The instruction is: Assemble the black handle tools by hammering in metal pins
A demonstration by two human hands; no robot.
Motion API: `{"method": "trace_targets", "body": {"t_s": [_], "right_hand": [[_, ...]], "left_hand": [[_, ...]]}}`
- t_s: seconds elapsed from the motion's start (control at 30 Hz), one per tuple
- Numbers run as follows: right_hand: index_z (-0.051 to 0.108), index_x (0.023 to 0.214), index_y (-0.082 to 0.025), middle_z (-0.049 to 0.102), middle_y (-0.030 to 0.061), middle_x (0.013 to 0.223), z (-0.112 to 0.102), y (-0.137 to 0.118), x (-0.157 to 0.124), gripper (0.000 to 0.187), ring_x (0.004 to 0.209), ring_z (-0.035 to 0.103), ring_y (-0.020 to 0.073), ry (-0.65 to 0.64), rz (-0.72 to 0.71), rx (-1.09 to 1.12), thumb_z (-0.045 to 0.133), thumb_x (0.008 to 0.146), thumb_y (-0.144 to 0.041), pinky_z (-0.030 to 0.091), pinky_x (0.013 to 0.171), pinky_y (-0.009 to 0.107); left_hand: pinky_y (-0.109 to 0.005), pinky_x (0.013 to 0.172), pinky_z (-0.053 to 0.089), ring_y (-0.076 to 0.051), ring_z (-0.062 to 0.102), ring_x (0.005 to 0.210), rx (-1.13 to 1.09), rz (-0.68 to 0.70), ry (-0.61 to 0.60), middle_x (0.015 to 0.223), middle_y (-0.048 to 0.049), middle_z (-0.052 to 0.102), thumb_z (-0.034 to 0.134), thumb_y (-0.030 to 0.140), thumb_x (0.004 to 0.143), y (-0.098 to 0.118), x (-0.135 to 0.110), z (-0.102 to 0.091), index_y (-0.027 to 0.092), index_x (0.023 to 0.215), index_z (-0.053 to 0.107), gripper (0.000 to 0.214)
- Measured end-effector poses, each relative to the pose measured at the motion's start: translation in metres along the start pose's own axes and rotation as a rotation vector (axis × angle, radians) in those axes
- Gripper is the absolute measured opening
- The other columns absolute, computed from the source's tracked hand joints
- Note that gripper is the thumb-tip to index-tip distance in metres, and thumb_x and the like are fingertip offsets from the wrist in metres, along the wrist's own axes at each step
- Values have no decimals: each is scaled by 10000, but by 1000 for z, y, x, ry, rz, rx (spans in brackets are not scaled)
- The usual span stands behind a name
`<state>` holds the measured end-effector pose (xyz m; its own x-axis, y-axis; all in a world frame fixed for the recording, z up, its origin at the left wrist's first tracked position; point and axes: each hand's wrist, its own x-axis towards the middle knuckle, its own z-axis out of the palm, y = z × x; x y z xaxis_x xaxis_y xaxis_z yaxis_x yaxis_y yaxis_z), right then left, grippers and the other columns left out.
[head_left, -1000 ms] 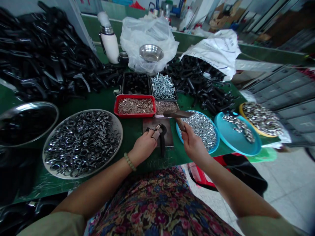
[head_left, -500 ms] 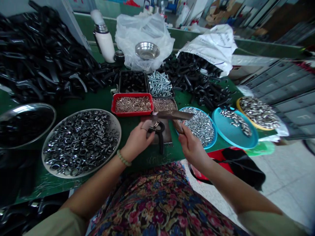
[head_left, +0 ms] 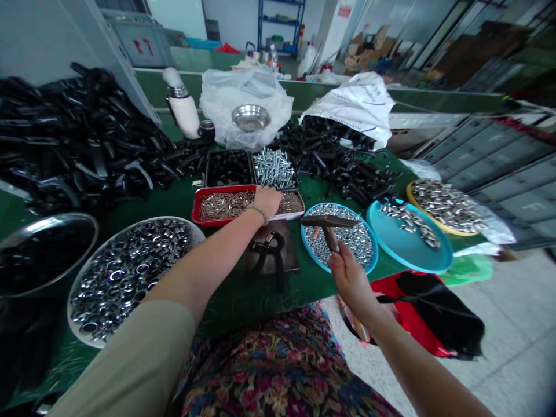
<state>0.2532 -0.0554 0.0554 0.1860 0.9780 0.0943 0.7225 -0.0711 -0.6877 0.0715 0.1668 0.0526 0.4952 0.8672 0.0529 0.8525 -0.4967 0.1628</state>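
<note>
My left hand (head_left: 267, 200) reaches forward over the red tray (head_left: 196, 204) of small copper-coloured pins, fingers curled down into the pins at the tray's right end; what they grip is hidden. My right hand (head_left: 350, 277) is closed round the wooden handle of a hammer (head_left: 329, 223), whose head hovers over the blue dish of small silver nuts (head_left: 344, 238). A black clamp part (head_left: 268, 250) lies on a metal plate (head_left: 290, 259) between my hands, untouched.
A large steel pan of metal rings (head_left: 125, 269) sits at left beside a steel bowl (head_left: 43, 246). Black trays of black parts (head_left: 229, 168) and silver bolts (head_left: 273, 168) lie behind the red tray. Heaps of black clamps (head_left: 78, 145), a teal plate (head_left: 408, 240), a yellow dish (head_left: 445, 205).
My left hand has let go of the black clamp part on the plate and stretched forward to the red tray. The hammer stays raised in my right hand.
</note>
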Motion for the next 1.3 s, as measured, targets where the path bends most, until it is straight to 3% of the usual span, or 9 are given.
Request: {"method": "trace_targets", "body": {"t_s": [0.17,0.27,0.43,0.53,0.6,0.73,0.93,1.1,1.3], "right_hand": [[498,1288,-199,671,71,749,12,16,4,430,654,659,242,28,-29,110,360,944,-417,526,552,356],[503,1281,-212,655,58,730,16,16,6,421,647,652,238,5,-59,142,357,944,-417,523,545,351],[498,1289,-205,650,51,731,18,13,-1,428,605,626,217,-22,-28,175,352,949,-419,507,533,331],[502,1276,-201,648,44,733,20,8,-4,420,584,608,199,-39,-9,201,354,951,-421,494,523,314],[504,1269,-197,649,47,741,22,5,-4,418,595,609,195,-47,-8,211,356,952,-425,490,524,305],[504,1270,-191,647,52,749,25,-2,-5,426,625,613,195,-63,-16,222,358,952,-434,492,537,300],[515,1246,-183,628,41,725,29,-4,-10,421,609,594,181,-76,-18,266,368,952,-447,481,531,287],[530,1208,-157,613,37,708,31,-2,-11,415,605,578,164,-75,-22,309,389,947,-448,469,530,267],[534,1202,-172,625,36,701,32,-2,-13,395,614,592,172,-86,-10,298,397,946,-440,471,532,264]], "left_hand": [[-352,831,418,-236,632,959,-25,-18,10,974,-148,693,393,203,930,-5,2,-11,123,995,663,289],[-315,816,446,-209,646,918,-88,-47,38,963,-107,705,398,225,942,-6,-12,-20,150,1089,623,279],[-260,851,474,-149,636,860,-547,35,104,936,-13,692,478,289,935,1,-95,-11,200,989,635,189],[-264,873,473,-148,610,892,-557,-16,122,961,-23,646,476,291,941,9,-142,8,197,966,653,202],[-273,886,468,-154,588,918,-469,-40,145,1004,-40,604,465,311,948,14,-156,20,189,965,660,231],[-280,844,465,-159,563,881,-242,-15,88,987,-46,571,424,336,964,17,-156,30,184,969,649,272],[-304,777,446,-189,555,857,-29,44,39,977,-66,577,409,314,967,19,-154,24,173,972,631,263],[-316,753,431,-208,543,862,49,142,39,961,-73,572,426,246,954,20,-160,24,175,1002,618,210],[-322,755,429,-211,541,872,50,162,60,965,-79,573,391,235,968,21,-162,25,179,1034,614,240]]}}
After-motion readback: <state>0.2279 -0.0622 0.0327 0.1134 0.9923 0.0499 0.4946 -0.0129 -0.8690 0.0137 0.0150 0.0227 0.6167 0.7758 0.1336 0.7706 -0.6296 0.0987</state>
